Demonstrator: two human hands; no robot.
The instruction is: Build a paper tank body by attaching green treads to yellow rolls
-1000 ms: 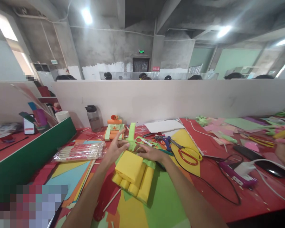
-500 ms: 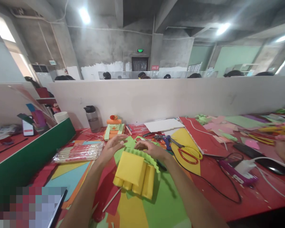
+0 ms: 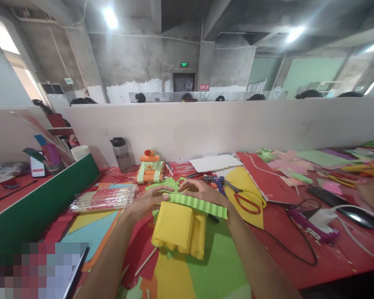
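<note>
A light-green pleated paper strip [image 3: 202,204] stretches across the far side of a yellow paper model [image 3: 174,224], which has a folded block on top of paper rolls. My left hand [image 3: 146,202] pinches the strip's left end between thumb and fingers. My right hand [image 3: 202,191] curls over the strip from behind, its fingertips close to the left hand's; part of its grip is hidden behind the strip. The strip's right end sticks out past my right wrist. Beneath the model lie green paper [image 3: 218,257] and yellow paper [image 3: 173,278].
A finished-looking orange and green paper tank [image 3: 150,168] stands at the back beside a water bottle [image 3: 121,155]. Bagged sticks [image 3: 104,199] lie left. Scissors [image 3: 247,201], a blue glue gun [image 3: 218,182] and a purple power strip [image 3: 313,226] with cords lie right. A co-worker's hand [image 3: 372,197] shows far right.
The green strip, which was bent down along the model's right side, now runs nearly straight and higher behind it. The yellow model has shifted slightly to the right.
</note>
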